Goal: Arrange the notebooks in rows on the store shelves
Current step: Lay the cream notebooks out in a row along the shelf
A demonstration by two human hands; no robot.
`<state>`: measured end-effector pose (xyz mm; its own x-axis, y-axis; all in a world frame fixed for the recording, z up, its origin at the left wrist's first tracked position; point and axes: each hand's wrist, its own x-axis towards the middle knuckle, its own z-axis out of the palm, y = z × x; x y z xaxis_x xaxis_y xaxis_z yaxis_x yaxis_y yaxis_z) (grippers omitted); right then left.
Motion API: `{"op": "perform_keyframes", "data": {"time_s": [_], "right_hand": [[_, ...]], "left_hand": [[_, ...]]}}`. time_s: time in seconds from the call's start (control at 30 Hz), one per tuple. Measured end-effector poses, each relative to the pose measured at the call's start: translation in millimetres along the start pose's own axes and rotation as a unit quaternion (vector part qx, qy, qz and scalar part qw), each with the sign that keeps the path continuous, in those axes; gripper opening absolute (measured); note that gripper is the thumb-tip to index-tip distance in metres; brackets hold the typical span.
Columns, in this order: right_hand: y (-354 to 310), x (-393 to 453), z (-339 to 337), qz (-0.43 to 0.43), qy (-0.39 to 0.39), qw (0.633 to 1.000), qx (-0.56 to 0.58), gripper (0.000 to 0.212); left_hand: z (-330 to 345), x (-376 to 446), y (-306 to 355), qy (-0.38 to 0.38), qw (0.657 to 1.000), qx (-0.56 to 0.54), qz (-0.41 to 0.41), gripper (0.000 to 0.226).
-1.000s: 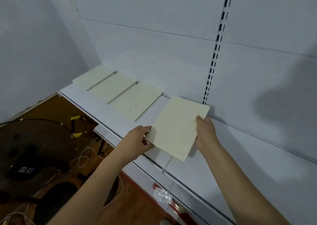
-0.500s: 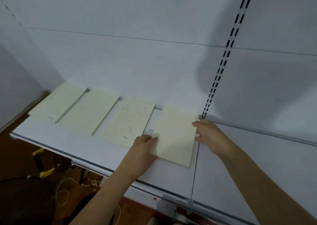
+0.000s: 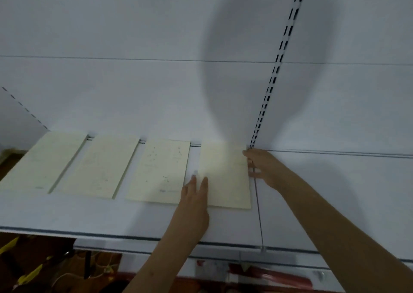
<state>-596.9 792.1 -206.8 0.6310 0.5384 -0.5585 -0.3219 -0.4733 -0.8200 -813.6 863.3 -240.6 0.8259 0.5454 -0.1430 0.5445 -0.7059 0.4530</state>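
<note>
1. Shelf (image 3: 89,216): white, back panel just behind the books; front strip bare.
2. Book 1 (image 3: 44,161), far left of both hands, flat, long axis front-to-back, top at the back panel.
3. Book 2 (image 3: 100,165), same lie, narrow gap each side.
4. Book 3 (image 3: 159,170), just left of the L fingertips; its right edge runs close by them.
5. L hand (image 3: 194,194): fingers straight, lightly spread, lying flat on book 4's left edge. No pinch. Seems to be nudging/squaring.
6. Book 4 (image 3: 225,174): task item, flat on shelf between the two hands, right of L fingers, left of R fingers. Long axis front-to-back, top edge at or near the back panel (blurred, can't tell if touching).
7. R hand (image 3: 261,167): fingers fairly straight, touching book 4's right edge near its far corner; whether the thumb hooks the edge, can't tell.
8. Upright slot strip (image 3: 279,53) rises from just behind R fingertips; shelf seam (image 3: 259,214) runs forward just right of book 4.
9. Judgement: book 4 looks placed; L hand is nearer the gap to book 3, so spacing fix is its job. Open room lies right of the R hand for the next book.
</note>
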Motion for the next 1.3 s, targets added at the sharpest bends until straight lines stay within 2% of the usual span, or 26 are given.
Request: {"op": "perform_keyframes", "data": {"time_s": [0.1, 0.23, 0.37, 0.5, 0.57, 0.7, 0.93, 1.13, 1.3], "right_hand": [[-5, -14, -6, -0.052, 0.066, 0.992, -0.091, 0.057], [-4, -50, -39, -0.136, 0.149, 0.969, -0.141, 0.062], [4, -105, -104, -0.225, 0.221, 0.937, -0.152, 0.064], [24, -165, -197, -0.261, 0.321, 0.892, -0.182, 0.066], [42, -199, -249, -0.261, 0.368, 0.869, -0.202, 0.067], [86, -276, -355, -0.245, 0.433, 0.848, -0.185, 0.067], [164, -388, -516, -0.23, 0.519, 0.781, -0.26, 0.064], [199, -427, -624, -0.203, 0.557, 0.74, -0.317, 0.068], [203, -422, -704, -0.193, 0.573, 0.715, -0.351, 0.066]], "left_hand": [[-4, -7, 26, 0.029, 0.997, -0.013, 0.076, 0.074], [6, -2, 63, 0.023, 0.986, -0.053, 0.156, 0.064], [31, -8, 125, 0.006, 0.97, -0.07, 0.231, 0.061], [63, -27, 209, -0.035, 0.95, -0.084, 0.298, 0.064], [82, -40, 259, -0.05, 0.938, -0.075, 0.335, 0.065], [127, -76, 368, -0.072, 0.915, -0.064, 0.391, 0.062], [220, -137, 534, -0.098, 0.884, -0.066, 0.452, 0.062], [268, -153, 629, -0.111, 0.867, -0.069, 0.48, 0.06], [299, -124, 695, -0.104, 0.86, -0.052, 0.497, 0.062]]}}
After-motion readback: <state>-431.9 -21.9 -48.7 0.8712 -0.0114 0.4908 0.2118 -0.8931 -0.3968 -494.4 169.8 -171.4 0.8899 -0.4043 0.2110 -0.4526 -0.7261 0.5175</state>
